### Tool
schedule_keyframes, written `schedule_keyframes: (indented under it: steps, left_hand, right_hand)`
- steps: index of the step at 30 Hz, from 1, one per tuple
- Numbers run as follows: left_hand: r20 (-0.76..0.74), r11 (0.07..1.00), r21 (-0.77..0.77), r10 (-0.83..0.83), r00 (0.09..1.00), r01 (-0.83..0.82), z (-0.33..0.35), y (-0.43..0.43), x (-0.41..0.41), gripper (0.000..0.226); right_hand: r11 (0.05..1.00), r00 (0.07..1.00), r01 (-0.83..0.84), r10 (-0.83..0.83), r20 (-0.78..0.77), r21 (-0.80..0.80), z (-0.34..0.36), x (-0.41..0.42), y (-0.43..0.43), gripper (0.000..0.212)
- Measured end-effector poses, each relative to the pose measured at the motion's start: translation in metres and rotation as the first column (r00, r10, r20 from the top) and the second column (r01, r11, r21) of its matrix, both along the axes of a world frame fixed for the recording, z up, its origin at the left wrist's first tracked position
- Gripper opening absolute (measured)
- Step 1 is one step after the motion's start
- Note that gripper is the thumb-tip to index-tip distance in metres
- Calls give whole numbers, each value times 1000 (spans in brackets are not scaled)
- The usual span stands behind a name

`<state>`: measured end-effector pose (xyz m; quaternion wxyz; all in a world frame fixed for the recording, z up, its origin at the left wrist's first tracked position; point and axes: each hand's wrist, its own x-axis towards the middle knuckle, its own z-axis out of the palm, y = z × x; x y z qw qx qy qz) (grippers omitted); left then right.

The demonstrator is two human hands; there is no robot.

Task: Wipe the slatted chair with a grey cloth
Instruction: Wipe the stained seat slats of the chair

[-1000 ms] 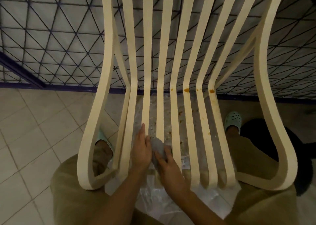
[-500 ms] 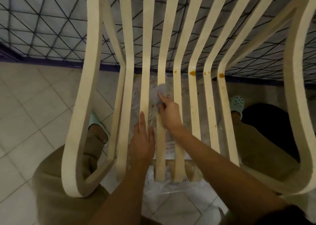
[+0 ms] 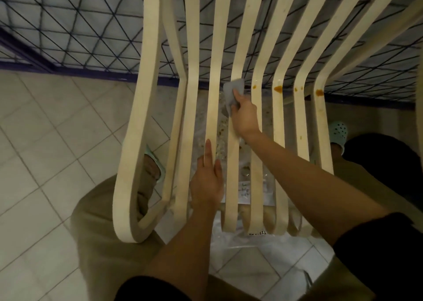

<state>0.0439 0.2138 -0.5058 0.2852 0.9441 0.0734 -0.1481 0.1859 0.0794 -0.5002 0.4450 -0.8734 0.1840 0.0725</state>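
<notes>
A cream slatted chair (image 3: 256,154) fills the head view, its seat slats running away from me to a bend. My right hand (image 3: 243,115) grips a grey cloth (image 3: 232,92) and presses it on a middle slat right at the bend. My left hand (image 3: 207,181) rests flat, fingers straight, on the neighbouring slat to the left, nearer the seat's front edge. Orange-brown stains (image 3: 278,89) mark the bend of several slats to the right of the cloth.
A clear plastic sheet (image 3: 258,248) with crumbs lies on the tiled floor (image 3: 45,140) under the seat. A dark wire-grid fence (image 3: 80,26) stands behind the chair. My knees in tan trousers and pale green clogs (image 3: 338,130) flank the chair.
My right hand has slid the grey cloth along the slat from the seat's front edge up to the bend. My left hand has stayed on its slat. The view has moved closer.
</notes>
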Motion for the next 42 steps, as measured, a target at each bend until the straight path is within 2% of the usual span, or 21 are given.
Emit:
schedule_keyframes:
  steps: [3,6,15,20,26,34,38,42]
  left_hand:
    - [17,1000,-25,9,1000,-9,-1,3,-1,56]
    - [42,999,-54,4,999,-2,-2,2,-2,56]
    - [58,1000,-29,1,998,0,-2,2,-3,55]
    - [27,997,-54,64,998,-62,-3,0,-2,52]
    - [72,993,-106,63,995,-55,-5,-1,-2,51]
    - [73,984,-155,101,992,-89,-5,-1,-3,50]
    - [51,982,-177,83,995,-73,-12,1,-3,51]
    - [97,981,-187,63,993,-44,-12,0,-2,51]
  right_hand:
    - [988,998,67,-65,-20,138,3,-22,5,47]
    - [992,999,49,-46,-28,115,5,-49,11,49]
    - [960,993,118,-118,-17,252,14,-139,38,51]
    - [937,986,151,-166,20,316,17,-194,54,52]
    - [951,991,130,-135,-1,279,14,-245,60,56]
    - [959,991,130,-137,10,254,9,-223,55,51]
    - [948,991,120,-130,16,294,4,-192,49,47]
    - [962,991,117,-129,29,247,-1,-150,37,45]
